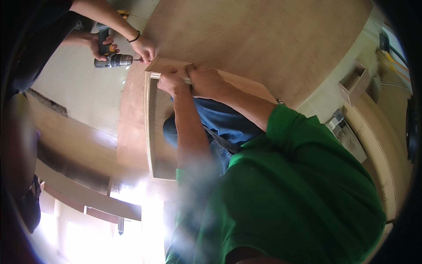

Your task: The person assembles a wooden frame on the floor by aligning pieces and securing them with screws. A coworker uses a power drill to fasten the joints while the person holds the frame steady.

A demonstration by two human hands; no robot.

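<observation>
Both my hands grip the upper edge of a plywood box frame [148, 119] that stands around my bent legs. My left hand [172, 82] is closed over the edge near the frame's corner. Close beside it, my right hand [206, 81] has its fingers wrapped round the same edge; its fingertips are partly hidden. Left of that corner, a co-worker's hand holds a cordless drill [113, 60] with its bit pointing at the frame. The co-worker's other hand [144, 49] pinches something small at the bit's tip, too small to make out.
A large plywood sheet [263, 35] lies beyond the frame. On the right are a small open wooden box [354, 82], a long curved-looking board [373, 141] and a grey flat-topped object [349, 134]. More boards [88, 187] stand at the lower left, near bright glare.
</observation>
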